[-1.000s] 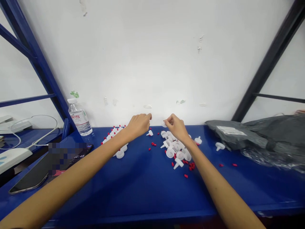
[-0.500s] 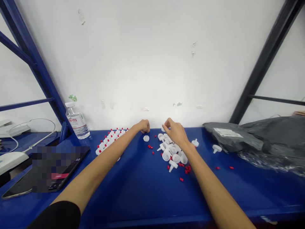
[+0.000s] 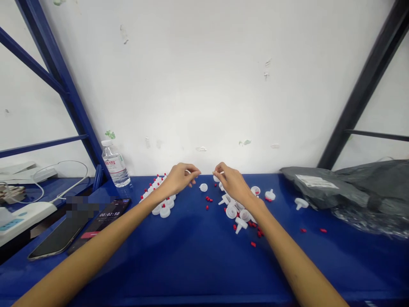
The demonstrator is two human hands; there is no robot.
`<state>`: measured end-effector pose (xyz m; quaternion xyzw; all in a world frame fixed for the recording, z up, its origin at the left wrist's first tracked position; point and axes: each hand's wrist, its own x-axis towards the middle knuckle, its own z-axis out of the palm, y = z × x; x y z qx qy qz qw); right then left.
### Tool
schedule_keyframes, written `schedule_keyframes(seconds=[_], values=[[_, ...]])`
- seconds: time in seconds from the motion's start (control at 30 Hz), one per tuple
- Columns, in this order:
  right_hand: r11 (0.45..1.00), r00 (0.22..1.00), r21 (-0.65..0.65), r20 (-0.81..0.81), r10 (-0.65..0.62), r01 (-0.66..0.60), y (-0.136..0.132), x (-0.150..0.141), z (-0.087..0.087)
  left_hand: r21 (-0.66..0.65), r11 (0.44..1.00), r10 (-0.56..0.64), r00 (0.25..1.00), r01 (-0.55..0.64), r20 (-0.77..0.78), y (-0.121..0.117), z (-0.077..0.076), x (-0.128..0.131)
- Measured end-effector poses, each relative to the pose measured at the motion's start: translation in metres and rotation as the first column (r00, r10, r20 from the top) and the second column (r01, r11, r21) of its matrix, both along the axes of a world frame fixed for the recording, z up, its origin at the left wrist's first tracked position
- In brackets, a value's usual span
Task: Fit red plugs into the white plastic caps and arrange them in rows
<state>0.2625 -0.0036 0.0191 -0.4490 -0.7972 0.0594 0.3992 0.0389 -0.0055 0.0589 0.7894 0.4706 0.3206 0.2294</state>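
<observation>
My left hand (image 3: 182, 178) is raised over the far part of the table, its fingers loosely bent and partly apart, with nothing visible between them. Across a small gap, my right hand (image 3: 232, 181) pinches a white nozzle cap (image 3: 216, 178) by thumb and fingertips. Between and below the hands lies a loose round white cap (image 3: 203, 187). Under my right hand and wrist spreads a pile of white nozzle caps (image 3: 231, 211), partly hidden, with small red tips (image 3: 253, 244) scattered around. Left of my left hand stand rows of white caps with red tips (image 3: 164, 211), partly covered by my forearm.
A water bottle (image 3: 116, 165) stands at the back left. Two phones (image 3: 59, 234) lie in front of it, beside a white power strip (image 3: 27, 219). Grey plastic bags (image 3: 377, 185) fill the right side. A white wall (image 3: 204, 85) closes off the back of the blue table (image 3: 191, 264).
My left hand has drawn back leftward and its fingers have loosened from a closed shape. The right hand has shifted slightly left with the white nozzle cap. The camera view has turned a little left.
</observation>
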Motion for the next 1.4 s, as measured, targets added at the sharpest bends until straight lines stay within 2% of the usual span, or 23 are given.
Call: schedule_keyframes(seconds=[0.13, 0.27, 0.37, 0.47, 0.63, 0.9, 0.97, 1.1, 1.17, 1.27, 1.4], values=[[0.974, 0.976, -0.092, -0.091, 0.196, -0.205, -0.014, -0.024, -0.002, -0.086, 0.993, -0.06, 0.978, 0.078, 0.201, -0.028, -0.012, -0.024], [0.914, 0.935, -0.233, -0.204, 0.289, -0.333, -0.02, -0.038, -0.007, -0.11, 0.991, -0.033, 0.951, 0.07, 0.306, -0.027, -0.03, -0.036], [0.886, 0.909, -0.288, -0.316, 0.272, -0.365, -0.021, -0.041, -0.01, -0.16, 0.982, -0.038, 0.945, 0.095, 0.325, -0.022, -0.041, -0.039], [0.839, 0.873, -0.346, -0.407, 0.268, -0.419, -0.02, -0.043, -0.012, -0.177, 0.973, -0.072, 0.92, 0.15, 0.384, -0.023, -0.047, -0.039], [0.759, 0.821, -0.419, -0.509, 0.258, -0.499, -0.02, -0.047, -0.013, -0.187, 0.963, -0.1, 0.904, 0.193, 0.416, -0.031, -0.047, -0.033], [0.707, 0.789, -0.498, -0.598, 0.139, -0.502, -0.023, -0.054, -0.018, -0.162, 0.97, -0.093, 0.892, 0.182, 0.442, -0.039, -0.048, -0.024], [0.652, 0.746, -0.519, -0.657, 0.108, -0.552, -0.022, -0.052, -0.019, -0.173, 0.971, -0.065, 0.883, 0.163, 0.465, -0.04, -0.047, -0.024], [0.454, 0.622, -0.52, -0.776, 0.104, -0.724, -0.02, -0.043, -0.02, -0.216, 0.965, -0.005, 0.83, 0.151, 0.558, -0.04, -0.046, -0.025], [0.405, 0.595, -0.517, -0.798, 0.091, -0.754, -0.02, -0.041, -0.021, -0.23, 0.96, 0.014, 0.796, 0.158, 0.606, -0.039, -0.046, -0.026], [0.42, 0.593, -0.515, -0.802, 0.073, -0.748, -0.021, -0.041, -0.021, -0.232, 0.96, 0.029, 0.767, 0.158, 0.641, -0.039, -0.046, -0.026], [0.476, 0.63, -0.532, -0.774, 0.063, -0.701, -0.024, -0.044, -0.018, -0.22, 0.965, 0.035, 0.755, 0.146, 0.654, -0.038, -0.044, -0.028]])
